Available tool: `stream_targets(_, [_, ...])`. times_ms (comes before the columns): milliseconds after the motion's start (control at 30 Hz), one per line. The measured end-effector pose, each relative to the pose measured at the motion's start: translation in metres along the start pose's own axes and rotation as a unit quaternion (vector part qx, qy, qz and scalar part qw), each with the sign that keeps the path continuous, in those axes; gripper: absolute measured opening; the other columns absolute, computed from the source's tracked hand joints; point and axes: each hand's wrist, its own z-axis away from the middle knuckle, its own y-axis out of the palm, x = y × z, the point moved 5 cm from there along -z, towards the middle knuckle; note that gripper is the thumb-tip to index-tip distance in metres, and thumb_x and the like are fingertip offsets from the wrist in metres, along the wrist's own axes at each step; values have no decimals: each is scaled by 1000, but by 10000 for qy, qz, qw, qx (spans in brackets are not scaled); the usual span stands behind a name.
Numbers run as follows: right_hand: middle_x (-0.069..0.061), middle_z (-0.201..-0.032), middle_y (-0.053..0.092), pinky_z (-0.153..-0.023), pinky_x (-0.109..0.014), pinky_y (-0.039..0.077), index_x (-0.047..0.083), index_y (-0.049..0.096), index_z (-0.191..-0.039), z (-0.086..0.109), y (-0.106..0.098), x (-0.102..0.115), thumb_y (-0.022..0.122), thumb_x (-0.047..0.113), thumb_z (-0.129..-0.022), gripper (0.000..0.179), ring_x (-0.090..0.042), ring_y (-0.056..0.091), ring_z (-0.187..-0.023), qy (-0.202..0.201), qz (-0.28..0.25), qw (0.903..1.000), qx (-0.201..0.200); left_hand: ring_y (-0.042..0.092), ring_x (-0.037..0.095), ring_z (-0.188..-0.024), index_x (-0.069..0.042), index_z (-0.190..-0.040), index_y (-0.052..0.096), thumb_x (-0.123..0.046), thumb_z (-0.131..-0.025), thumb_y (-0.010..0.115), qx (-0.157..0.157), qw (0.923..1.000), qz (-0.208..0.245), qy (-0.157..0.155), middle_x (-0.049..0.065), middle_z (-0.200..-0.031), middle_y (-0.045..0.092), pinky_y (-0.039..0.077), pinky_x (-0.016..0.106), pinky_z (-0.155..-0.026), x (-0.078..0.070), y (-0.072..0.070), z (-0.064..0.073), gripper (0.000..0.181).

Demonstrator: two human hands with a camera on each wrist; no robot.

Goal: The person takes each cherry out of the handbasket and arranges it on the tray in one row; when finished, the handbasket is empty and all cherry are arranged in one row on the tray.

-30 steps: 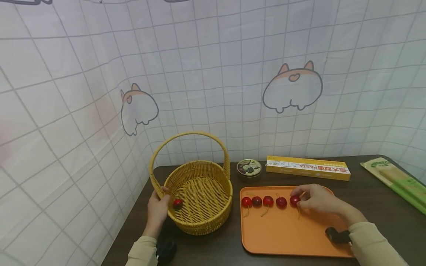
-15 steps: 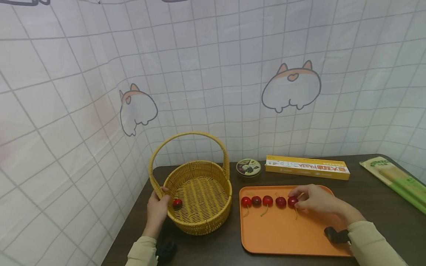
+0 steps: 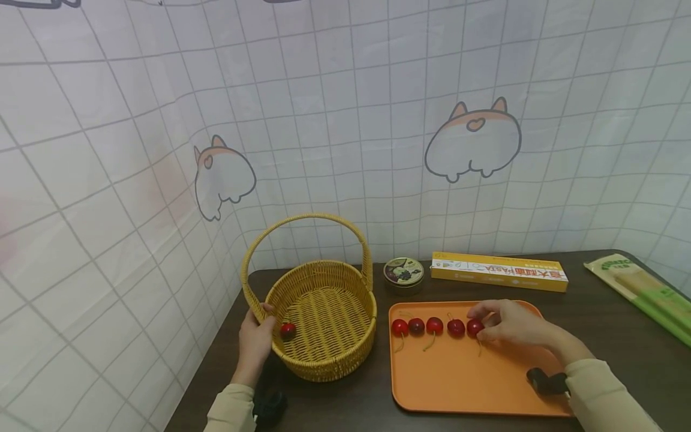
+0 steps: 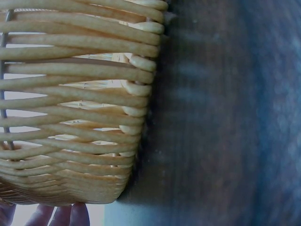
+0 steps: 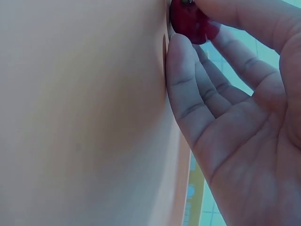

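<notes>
My left hand [image 3: 255,342] grips the left side of the yellow wicker basket [image 3: 329,369] where its tall handle meets the rim. Its fingertips [image 4: 77,215] peek out past the woven wall in the left wrist view. One red cherry [image 3: 288,330] lies inside the basket. Over the orange tray [image 3: 459,384], my right hand [image 3: 513,324] pinches a dark red cherry [image 5: 188,22] between thumb and forefinger, the other fingers down at the tray surface. This cherry is at the right end of a row of cherries [image 3: 434,326] along the tray's far side, several with stems showing.
Behind the tray lies a yellow and white pasta box [image 3: 499,273]. A round tin [image 3: 403,275] stands between the basket and that box. A green and beige packet [image 3: 642,294] is at the right edge of the dark table [image 3: 345,408]. A grid-patterned curtain [image 3: 345,120] hangs behind.
Since one second ago, my right hand has shifted slightly left with the cherry, closer to its neighbour in the row. The left hand and the basket stay in place.
</notes>
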Motion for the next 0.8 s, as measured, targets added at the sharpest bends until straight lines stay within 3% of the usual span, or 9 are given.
stream_targets(267, [-14, -113, 63, -72, -27, 50, 0, 59, -123, 2, -6, 2, 73, 22, -87, 44, -18, 64, -90, -69, 117, 9999, -83, 56, 29, -95, -6, -117, 54, -12, -94, 49, -30, 10000, -6, 17, 20, -115, 59, 45, 30, -71, 0, 0, 0, 25])
stream_targets(433, [-4, -109, 67, -76, -30, 51, 8, 65, -117, 2, -16, 17, 67, 32, -92, 36, -17, 63, -91, 67, 725, 9919, -1037, 55, 29, -95, -6, -117, 54, -13, -94, 49, -54, 10000, -11, 69, 19, -116, 59, 44, 32, -73, 0, -1, 0, 25])
stream_targets(600, [-1, -109, 69, -84, -40, 51, 13, 68, -113, -2, -15, 47, 65, 30, -94, 25, -21, 64, -100, -446, 1210, 9747, -1828, 55, 29, -95, -6, -118, 54, -12, -94, 49, -80, 10000, -13, 47, 20, -117, 59, 44, 32, -72, 3, -3, 1, 25])
stream_targets(800, [5, -109, 67, -84, -42, 52, 21, 68, -110, -9, 3, 84, 65, 24, -94, 16, -16, 64, -97, -1017, 1253, 9684, -1902, 55, 29, -94, -6, -116, 55, -11, -92, 50, -86, 9998, -41, 148, 19, -116, 60, 43, 34, -73, 2, -1, -1, 24])
